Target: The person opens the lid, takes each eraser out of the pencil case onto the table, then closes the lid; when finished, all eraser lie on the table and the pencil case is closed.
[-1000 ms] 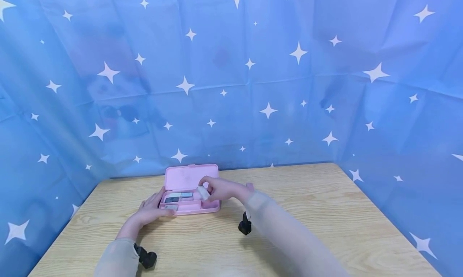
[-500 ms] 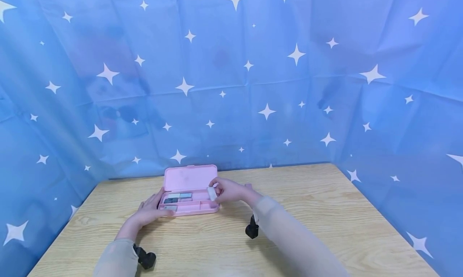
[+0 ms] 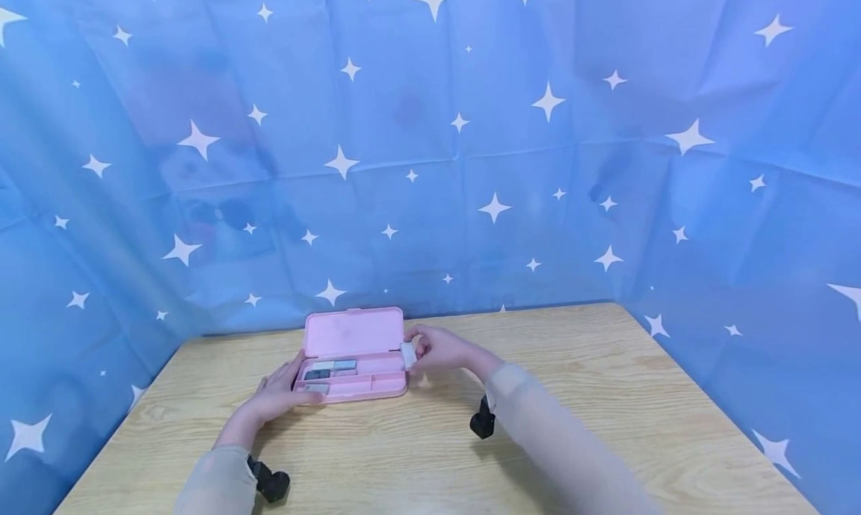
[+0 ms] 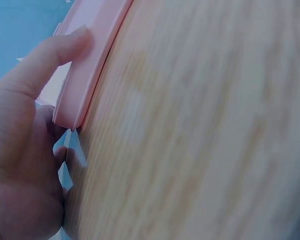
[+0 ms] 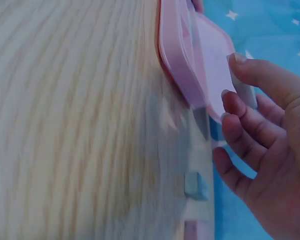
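Note:
A pink pencil case [image 3: 389, 384] stands with its lid [image 3: 353, 332] raised near the back left of the table. My left hand [image 3: 272, 395] holds its left end, the thumb on the front wall and the fingers at the far side, as the left wrist view shows. Several small blocks, white, blue and dark [image 3: 318, 374], lie in its left compartments. Just past the case's right end, my right hand [image 3: 440, 348] pinches a white eraser [image 3: 408, 354] between thumb and fingers. Part of that eraser is hidden behind the fingers in the right wrist view.
In the right wrist view, a light blue block [image 5: 195, 186] and a pink block [image 5: 197, 230] lie on the wooden table [image 5: 79, 125] to the right of the case. A blue star-patterned curtain [image 3: 430, 141] hangs behind the table.
The right hand has moved right with the white eraser, from above the case's right compartments to beyond its right end. The left hand stays in place on the case.

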A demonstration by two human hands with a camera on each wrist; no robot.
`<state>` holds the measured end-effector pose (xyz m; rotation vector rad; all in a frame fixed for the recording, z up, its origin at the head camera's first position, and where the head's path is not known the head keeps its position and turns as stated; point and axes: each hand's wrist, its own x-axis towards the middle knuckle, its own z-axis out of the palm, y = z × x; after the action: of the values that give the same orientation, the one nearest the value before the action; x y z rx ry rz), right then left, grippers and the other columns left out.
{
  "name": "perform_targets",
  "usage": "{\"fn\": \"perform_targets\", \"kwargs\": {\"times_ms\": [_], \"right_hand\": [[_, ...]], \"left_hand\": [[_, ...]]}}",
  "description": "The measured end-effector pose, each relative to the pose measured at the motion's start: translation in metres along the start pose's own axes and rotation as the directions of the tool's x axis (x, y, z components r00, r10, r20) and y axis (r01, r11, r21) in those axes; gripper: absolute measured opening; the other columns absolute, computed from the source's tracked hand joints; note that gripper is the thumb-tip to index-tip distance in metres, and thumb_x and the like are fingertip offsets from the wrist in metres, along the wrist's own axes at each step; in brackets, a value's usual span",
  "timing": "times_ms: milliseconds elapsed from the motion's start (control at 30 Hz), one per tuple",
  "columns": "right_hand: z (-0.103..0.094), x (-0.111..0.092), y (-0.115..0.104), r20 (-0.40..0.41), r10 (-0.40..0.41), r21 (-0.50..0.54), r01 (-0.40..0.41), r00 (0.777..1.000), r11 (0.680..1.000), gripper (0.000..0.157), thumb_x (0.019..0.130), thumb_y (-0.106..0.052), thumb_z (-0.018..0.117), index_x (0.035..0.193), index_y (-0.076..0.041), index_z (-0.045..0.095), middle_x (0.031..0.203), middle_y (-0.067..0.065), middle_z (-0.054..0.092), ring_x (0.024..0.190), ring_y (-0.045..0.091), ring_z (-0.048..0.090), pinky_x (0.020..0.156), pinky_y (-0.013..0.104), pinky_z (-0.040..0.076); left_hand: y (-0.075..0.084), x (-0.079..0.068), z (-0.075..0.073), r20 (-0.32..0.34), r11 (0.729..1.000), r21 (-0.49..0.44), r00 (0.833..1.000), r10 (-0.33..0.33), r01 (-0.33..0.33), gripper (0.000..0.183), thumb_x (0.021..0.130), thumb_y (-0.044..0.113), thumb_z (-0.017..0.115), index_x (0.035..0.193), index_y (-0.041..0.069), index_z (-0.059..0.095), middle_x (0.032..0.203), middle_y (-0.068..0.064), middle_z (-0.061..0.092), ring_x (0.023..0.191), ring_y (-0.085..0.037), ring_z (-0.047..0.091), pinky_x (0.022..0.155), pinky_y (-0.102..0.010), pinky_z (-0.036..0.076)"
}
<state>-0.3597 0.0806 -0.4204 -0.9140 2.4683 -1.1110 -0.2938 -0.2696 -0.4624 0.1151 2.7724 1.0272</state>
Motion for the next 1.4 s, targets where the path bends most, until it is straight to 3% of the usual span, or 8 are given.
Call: {"fn": "perform_targets", "kwargs": {"times_ms": [233,400,500,633,900,1133,1400], "right_hand": [[-0.019,-0.008,0.011,-0.039,0.006,-0.036,-0.007,0.999,0.999,0.05,0.08,-0.013,0.079,0.123,-0.007,0.053,0.079,0.001,0.059,0.067,0.011,0.051,0.063,0.026,0.046],[-0.032,-0.014,0.018,-0.042,0.069,0.012,-0.068,0.997,0.998,0.051,0.081,-0.011,0.078,0.125,-0.007,0.052,0.079,0.004,0.058,0.061,0.015,0.049,0.052,0.028,0.043],[-0.038,-0.018,0.023,-0.044,0.103,0.04,-0.101,0.994,0.994,0.052,0.081,-0.011,0.078,0.125,-0.008,0.051,0.08,0.006,0.059,0.06,0.026,0.053,0.051,0.038,0.048],[-0.046,-0.026,0.03,-0.046,0.114,0.065,-0.111,0.992,0.992,0.052,0.082,-0.008,0.076,0.126,-0.006,0.05,0.081,0.01,0.06,0.07,0.04,0.06,0.064,0.05,0.054],[-0.062,-0.04,0.041,-0.089,0.125,-0.003,-0.126,0.988,0.992,0.05,0.08,-0.01,0.078,0.124,-0.006,0.054,0.085,0.007,0.058,0.073,0.019,0.053,0.064,0.032,0.045],[-0.069,-0.049,0.052,-0.117,0.131,-0.006,-0.132,0.985,0.991,0.052,0.079,-0.003,0.077,0.125,0.0,0.053,0.086,0.01,0.057,0.073,0.02,0.052,0.063,0.031,0.047],[-0.074,-0.057,0.062,-0.142,0.171,-0.024,-0.176,0.975,0.984,0.052,0.08,-0.006,0.077,0.125,0.0,0.053,0.085,0.009,0.056,0.073,0.019,0.051,0.064,0.031,0.045]], "left_hand": [[-0.002,0.0,0.0,0.002,1.0,0.0,1.0,-0.003,0.003,0.117,0.075,0.054,0.075,0.156,0.009,0.004,0.157,-0.029,0.006,0.143,-0.047,0.0,0.111,-0.063,-0.009],[-0.002,-0.001,-0.001,0.003,1.0,-0.005,1.0,-0.004,0.004,0.117,0.075,0.053,0.075,0.156,0.009,0.004,0.157,-0.029,0.005,0.143,-0.047,-0.001,0.11,-0.063,-0.01],[-0.001,-0.002,-0.001,0.001,1.0,-0.003,1.0,-0.003,0.003,0.117,0.075,0.053,0.075,0.156,0.008,0.004,0.157,-0.029,0.005,0.143,-0.047,0.0,0.11,-0.063,-0.01],[-0.001,-0.002,0.0,-0.001,1.0,0.003,1.0,0.001,-0.001,0.117,0.075,0.052,0.075,0.156,0.007,0.004,0.157,-0.03,0.006,0.143,-0.047,0.0,0.11,-0.063,-0.009],[0.001,-0.003,0.001,0.003,1.0,-0.002,1.0,-0.006,0.006,0.117,0.075,0.053,0.075,0.156,0.007,0.004,0.157,-0.029,0.005,0.143,-0.047,-0.001,0.11,-0.063,-0.01],[0.0,-0.002,0.001,0.003,1.0,-0.004,1.0,-0.007,0.007,0.118,0.074,0.053,0.075,0.156,0.008,0.003,0.157,-0.029,0.005,0.143,-0.047,0.0,0.11,-0.063,-0.01],[0.002,-0.002,-0.001,0.004,1.0,0.0,1.0,0.007,-0.007,0.117,0.075,0.052,0.075,0.156,0.007,0.003,0.156,-0.031,0.004,0.142,-0.048,-0.001,0.11,-0.063,-0.009]]}}
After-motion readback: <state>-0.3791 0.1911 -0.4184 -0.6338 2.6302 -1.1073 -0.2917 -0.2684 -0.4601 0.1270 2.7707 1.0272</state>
